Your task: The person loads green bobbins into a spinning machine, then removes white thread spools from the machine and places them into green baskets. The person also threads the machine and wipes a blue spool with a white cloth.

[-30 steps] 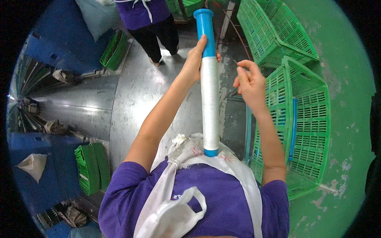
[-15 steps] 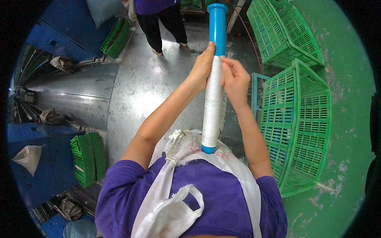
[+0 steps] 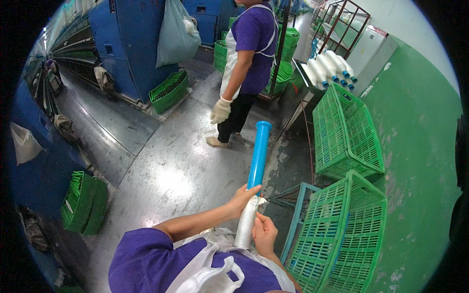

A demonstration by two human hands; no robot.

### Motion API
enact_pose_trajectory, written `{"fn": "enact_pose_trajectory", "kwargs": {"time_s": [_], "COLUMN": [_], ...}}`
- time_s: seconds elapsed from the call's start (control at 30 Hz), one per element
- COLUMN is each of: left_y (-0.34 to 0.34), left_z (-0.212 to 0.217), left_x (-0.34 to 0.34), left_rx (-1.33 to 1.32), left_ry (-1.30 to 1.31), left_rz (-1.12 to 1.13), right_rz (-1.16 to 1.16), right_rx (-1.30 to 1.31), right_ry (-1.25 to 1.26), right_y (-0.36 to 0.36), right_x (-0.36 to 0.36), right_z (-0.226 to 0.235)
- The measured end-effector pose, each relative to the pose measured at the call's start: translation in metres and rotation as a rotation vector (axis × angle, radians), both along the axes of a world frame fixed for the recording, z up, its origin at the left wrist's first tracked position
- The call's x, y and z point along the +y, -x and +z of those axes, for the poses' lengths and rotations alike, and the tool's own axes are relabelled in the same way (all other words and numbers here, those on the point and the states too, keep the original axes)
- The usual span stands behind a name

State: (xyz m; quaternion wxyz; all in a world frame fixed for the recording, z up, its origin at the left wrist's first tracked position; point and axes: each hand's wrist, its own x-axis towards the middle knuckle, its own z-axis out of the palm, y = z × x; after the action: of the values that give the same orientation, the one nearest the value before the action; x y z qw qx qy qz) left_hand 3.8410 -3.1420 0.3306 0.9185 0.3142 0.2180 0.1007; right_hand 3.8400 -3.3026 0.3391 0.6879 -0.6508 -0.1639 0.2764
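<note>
A long blue bobbin (image 3: pixel 258 158) with a flanged top stands tilted in front of my body. White yarn (image 3: pixel 245 228) is wound round its lower part, and a loose tuft of yarn (image 3: pixel 262 200) sticks out at the top of the winding. My left hand (image 3: pixel 239 201) is closed round the bobbin where the bare blue tube meets the yarn. Lower down, my right hand (image 3: pixel 265 235) is closed against the winding's right side, fingers curled and pinched. Whatever lies between those fingertips is too small to make out. The bobbin's lower end is by my white apron.
Green plastic crates (image 3: pixel 320 237) stand close on my right beside a teal metal frame (image 3: pixel 298 215). A person (image 3: pixel 249 49) wearing gloves stands ahead. Beyond, several white wound bobbins (image 3: pixel 327 67) lie stacked. Blue machines (image 3: pixel 124 53) and green baskets (image 3: pixel 168 92) line the left.
The view has tipped up, showing more of the person and room ahead. My right hand has moved from the winding's top to lower on its side. A loose yarn tuft now shows.
</note>
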Motion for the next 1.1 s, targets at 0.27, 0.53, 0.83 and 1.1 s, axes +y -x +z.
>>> {"fn": "enact_pose_trajectory", "kwargs": {"time_s": [0.27, 0.53, 0.83, 1.1], "left_y": [0.009, 0.006, 0.018, 0.023], "left_z": [0.000, 0.004, -0.002, -0.002], "left_x": [-0.009, -0.026, -0.036, -0.039], "left_rx": [0.104, 0.014, 0.017, -0.001], "left_ry": [0.087, 0.131, 0.179, 0.158], "left_rz": [-0.044, -0.185, -0.159, -0.198], "right_rz": [0.041, -0.114, -0.015, -0.058], "right_rx": [-0.012, -0.268, -0.095, -0.230], "right_ry": [0.052, 0.025, 0.027, 0.073], "right_y": [0.010, -0.017, 0.022, 0.007], "right_x": [-0.016, 0.000, -0.035, -0.023], "right_z": [0.009, 0.007, 0.002, 0.008]}}
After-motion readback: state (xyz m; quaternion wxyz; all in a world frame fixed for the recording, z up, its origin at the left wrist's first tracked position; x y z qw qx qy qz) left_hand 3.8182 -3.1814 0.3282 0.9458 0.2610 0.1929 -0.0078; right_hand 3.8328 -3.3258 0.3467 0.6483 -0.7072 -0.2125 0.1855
